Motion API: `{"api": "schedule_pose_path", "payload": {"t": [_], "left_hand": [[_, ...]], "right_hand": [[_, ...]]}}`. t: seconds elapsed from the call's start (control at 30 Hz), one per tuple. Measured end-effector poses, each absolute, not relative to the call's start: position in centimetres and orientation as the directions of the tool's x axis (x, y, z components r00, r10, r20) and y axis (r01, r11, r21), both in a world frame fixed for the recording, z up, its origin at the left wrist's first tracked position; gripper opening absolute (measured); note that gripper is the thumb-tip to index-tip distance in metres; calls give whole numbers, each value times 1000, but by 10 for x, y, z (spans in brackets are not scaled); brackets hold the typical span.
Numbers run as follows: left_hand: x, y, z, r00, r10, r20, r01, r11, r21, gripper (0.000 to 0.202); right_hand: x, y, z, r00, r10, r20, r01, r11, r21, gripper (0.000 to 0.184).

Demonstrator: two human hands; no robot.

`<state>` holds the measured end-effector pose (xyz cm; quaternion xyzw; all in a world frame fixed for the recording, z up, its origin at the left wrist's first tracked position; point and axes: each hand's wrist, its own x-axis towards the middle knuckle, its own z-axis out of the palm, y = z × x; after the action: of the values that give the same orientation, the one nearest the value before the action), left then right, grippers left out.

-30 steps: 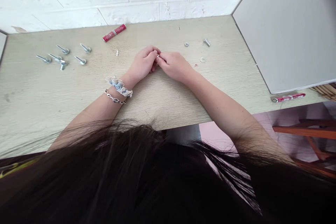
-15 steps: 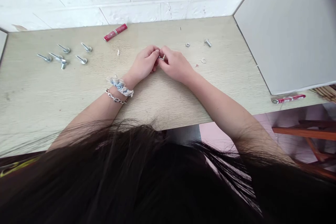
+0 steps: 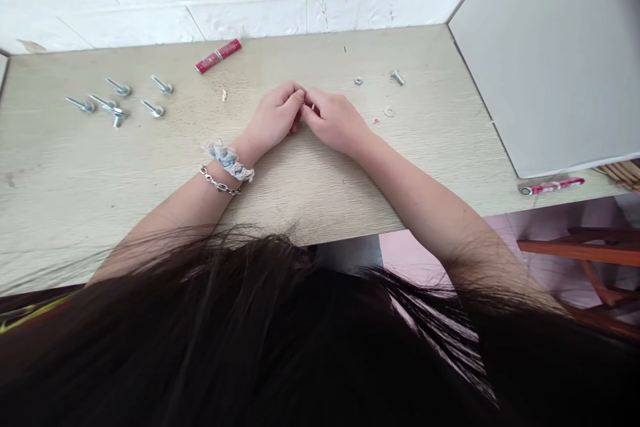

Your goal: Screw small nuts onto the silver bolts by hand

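My left hand and my right hand meet fingertip to fingertip above the table. Both are closed in a pinch around a small silvery bolt, now almost wholly hidden by the fingers. To the right of my right hand lie a loose hex nut, a flat washer and another bolt. Off to the left is a group of several bolts, among them one bolt with hardware at its head end and another bolt behind it.
A red tube lies near the white brick-patterned wall. A red pen-like stick rests at the table's right front edge, beside a grey-white panel. A white scrap is on the table. Dark hair covers the lower view.
The hands stay together in nearly the same place, with small finger movement. The silvery bolt that showed between the fingers is now mostly covered. The view has shifted slightly.
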<state>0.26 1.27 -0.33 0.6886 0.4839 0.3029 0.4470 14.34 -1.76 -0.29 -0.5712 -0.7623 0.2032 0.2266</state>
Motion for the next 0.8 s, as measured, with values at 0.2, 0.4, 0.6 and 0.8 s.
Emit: {"api": "schedule_pose_path", "payload": {"t": [0.2, 0.4, 0.6, 0.8], "left_hand": [[2, 12, -6, 369, 928, 54, 431, -222, 875, 21], [2, 11, -5, 376, 925, 57, 455, -238, 858, 17], [3, 11, -4, 365, 930, 54, 504, -246, 828, 19], [3, 10, -3, 362, 930, 67, 514, -259, 818, 19]], "right_hand": [[142, -19, -4, -220, 969, 112, 795, 244, -556, 26], [141, -19, -5, -204, 974, 102, 794, 225, -564, 24], [142, -19, -4, -219, 971, 93, 790, 232, -568, 24], [143, -19, -2, -232, 969, 82, 795, 238, -558, 24]]}}
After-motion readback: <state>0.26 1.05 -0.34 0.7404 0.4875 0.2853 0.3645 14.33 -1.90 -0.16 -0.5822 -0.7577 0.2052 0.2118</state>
